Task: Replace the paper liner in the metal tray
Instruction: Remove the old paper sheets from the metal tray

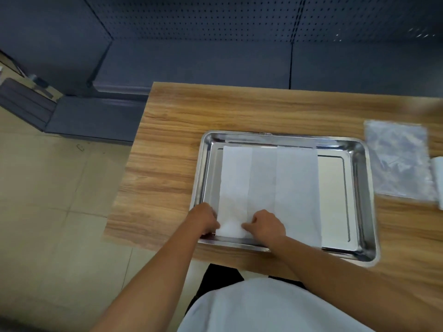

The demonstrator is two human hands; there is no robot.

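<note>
The paper liner [271,188] lies flat in the metal tray [359,149], covering the tray floor from near its left wall to past the middle; a bare strip of tray floor remains to the right of the sheet. Both hands work the liner's near left corner: the left hand [203,220] sits with curled fingers at the sheet's left edge, over the tray's near left corner, and the right hand [266,225] pinches the sheet just beside it with thumb and curled fingers. Between the two hands the paper bulges slightly upward. Well to the right of the grip, beyond the tray's right wall, a clear plastic bag [400,161] lies on the wooden table [172,149]. The tray's near rim runs close to the table's near edge. Left of the grip, the table ends above a tiled floor [60,188]; grey perforated panels [203,17] stand behind the table.
</note>
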